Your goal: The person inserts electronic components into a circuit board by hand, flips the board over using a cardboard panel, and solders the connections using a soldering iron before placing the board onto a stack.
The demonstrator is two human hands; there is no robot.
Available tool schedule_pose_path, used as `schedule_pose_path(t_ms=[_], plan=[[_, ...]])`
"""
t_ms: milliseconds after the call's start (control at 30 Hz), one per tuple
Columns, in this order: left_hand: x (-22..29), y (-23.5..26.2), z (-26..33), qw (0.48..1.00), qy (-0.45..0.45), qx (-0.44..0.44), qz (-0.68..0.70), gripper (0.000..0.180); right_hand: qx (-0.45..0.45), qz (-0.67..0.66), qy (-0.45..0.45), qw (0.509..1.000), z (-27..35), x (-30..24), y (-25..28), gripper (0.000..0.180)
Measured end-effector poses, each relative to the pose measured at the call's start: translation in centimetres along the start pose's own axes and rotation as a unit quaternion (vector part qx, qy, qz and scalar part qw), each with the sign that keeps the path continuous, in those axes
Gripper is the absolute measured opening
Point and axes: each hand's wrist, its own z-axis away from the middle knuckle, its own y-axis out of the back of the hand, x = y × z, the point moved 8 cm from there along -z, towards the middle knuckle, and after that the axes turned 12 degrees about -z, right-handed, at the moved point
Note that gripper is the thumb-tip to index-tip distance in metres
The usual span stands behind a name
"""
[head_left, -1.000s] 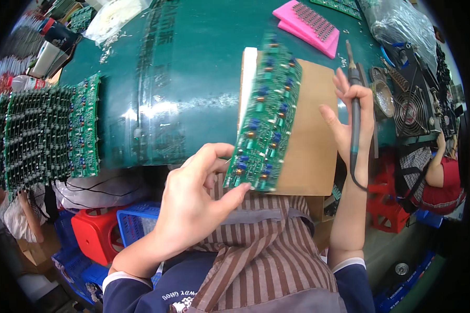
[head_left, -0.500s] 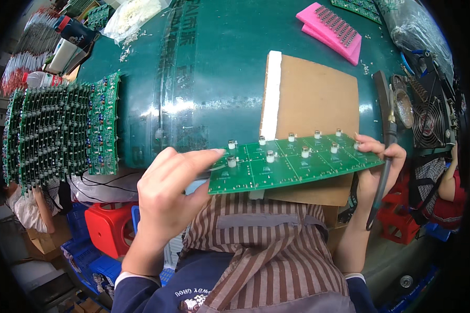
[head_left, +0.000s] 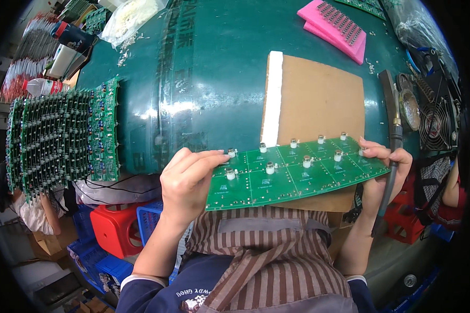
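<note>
A green circuit board panel with two rows of white upright components is held over the table's near edge, its face tilted toward me. My left hand grips its left end, fingertips at the corner component. My right hand holds the right end, fingers over the top edge. Close by the right fingers lies a soldering iron, its dark cable running down past the wrist; whether they touch I cannot tell. Behind the panel lies a brown cardboard sheet with a white strip along its left side.
Many populated circuit boards stand in a row at the left. Pink foam bearing small parts lies far right. A fan is at the right edge. A bag of white parts and a bottle stand far left.
The panel has tipped so that more of its face shows, its near edge lower. My left hand has shifted right and its fingers have drawn closer together at the corner.
</note>
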Motion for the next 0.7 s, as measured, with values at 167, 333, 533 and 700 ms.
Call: schedule_pose_path(t_ms=[167,333,533,700], plan=[[0.1,0.1,-0.2,1.000,-0.016,0.015,0.001,0.030,-0.001,-0.016,0.007,1.000,0.1,0.2,0.5,0.054],[0.2,-0.4,-0.2,0.999,-0.026,0.035,0.002,0.028,0.020,-0.052,-0.013,0.998,0.1,0.6,0.8,0.056],[-0.6,0.6,1.4,0.993,-0.014,0.113,-0.020,0.027,0.018,-0.048,-0.046,0.998,-0.1,1.1,0.4,0.062],[-3.6,3.2,3.4,0.990,0.085,0.107,0.022,0.029,-0.097,0.125,-0.074,0.985,2.1,1.0,2.9,0.080]])
